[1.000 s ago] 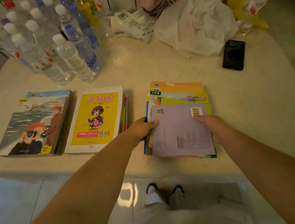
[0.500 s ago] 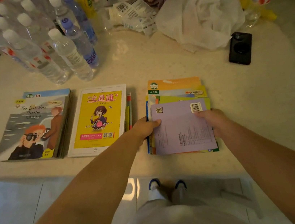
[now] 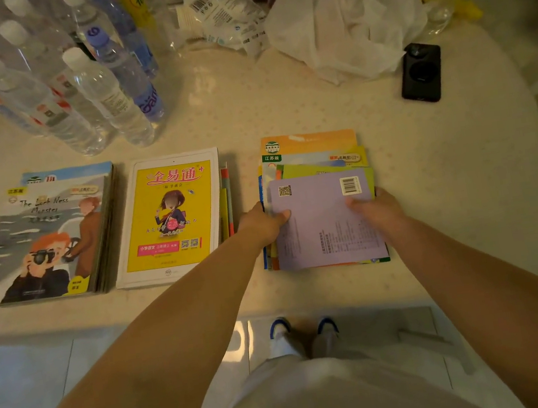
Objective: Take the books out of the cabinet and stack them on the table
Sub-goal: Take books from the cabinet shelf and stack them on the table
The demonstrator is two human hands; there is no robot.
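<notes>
**Third pile squared up on the worktop**

Both hands are on the rightmost pile. The left hand (image 3: 265, 223) curls round its left edge, thumb lying on top of the lilac book (image 3: 323, 220), fingers tucked down the side. The right hand (image 3: 377, 207) grips the opposite edge the same way, thumb on the cover. The lilac book lies back cover up, barcode showing, and caps the fanned stack (image 3: 311, 156), whose orange, blue and green covers poke out beyond the hands.

Just left of the left hand sits a second pile topped by the yellow workbook (image 3: 172, 214), with a few thinner spines peeking out at its right side. Further left again is the Loch Ness Monster pile (image 3: 46, 238), tidy and thick.

Past the hands, at the far side of the worktop (image 3: 282, 112), stand water bottles (image 3: 72, 89), a crumpled white bag (image 3: 341, 17) and a black phone (image 3: 421, 73).

By the look of it, much of the job is done: three piles are out and resting on the worktop. The cabinet is out of sight, so I cannot tell whether more books wait there. What seems left here is evening out the staggered right pile.
</notes>
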